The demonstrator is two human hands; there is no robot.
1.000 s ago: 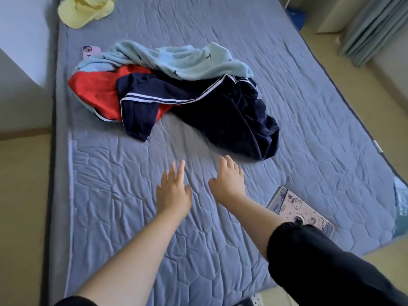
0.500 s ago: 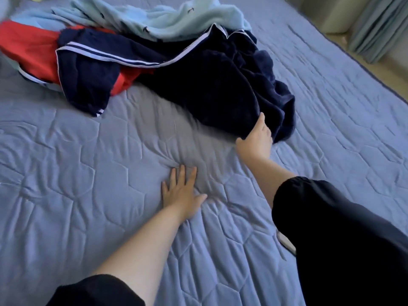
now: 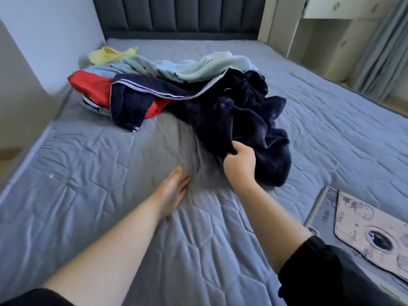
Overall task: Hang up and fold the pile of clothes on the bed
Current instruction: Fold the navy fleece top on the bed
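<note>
Grips a fold at the near edge of the navy fleece garment (image 3: 249, 120) with the right hand (image 3: 239, 159), fingers curled into the cloth. Rests the left hand (image 3: 173, 191) flat on the grey quilted bed cover (image 3: 88, 173), fingers straight and close together, near the fleece but apart from it. Mid-bed, heaped behind and against the fleece: a navy white-striped garment (image 3: 132, 102), a red garment (image 3: 90, 85), a light blue garment (image 3: 198, 67). Beyond, toward the padded headboard (image 3: 176, 14), a yellow garment (image 3: 108, 55). At the near right, a flat cartoon-printed item (image 3: 364, 221) lettered "Hello", lying on the cover.
</note>
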